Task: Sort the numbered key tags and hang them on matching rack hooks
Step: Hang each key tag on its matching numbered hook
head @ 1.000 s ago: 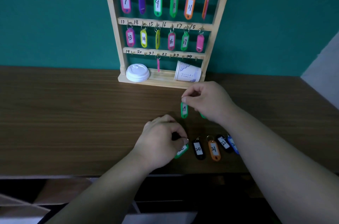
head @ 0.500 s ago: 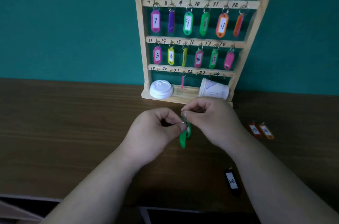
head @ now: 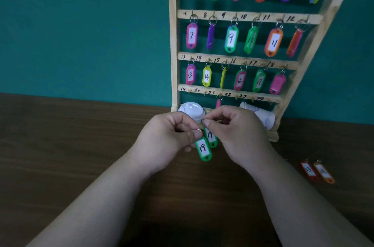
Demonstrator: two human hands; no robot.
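Well, I have both hands raised in front of the rack, each pinching a key ring. My left hand pinches the ring of a green tag marked 19, which hangs just below its thumb and forefinger. My right hand pinches the ring of a second green tag, which touches the first and sits partly behind it. Its label seems to read 19 too.

I judge this to be the hanging step for the bottom row. Hook 19 stands bare above my left hand, just past the white lid. The next move calls for parting the two tags, lifting one ring clear of the lid, and turning it so the hook tip passes through. A red tag and an orange tag lie on the counter, well to the right of my right hand.
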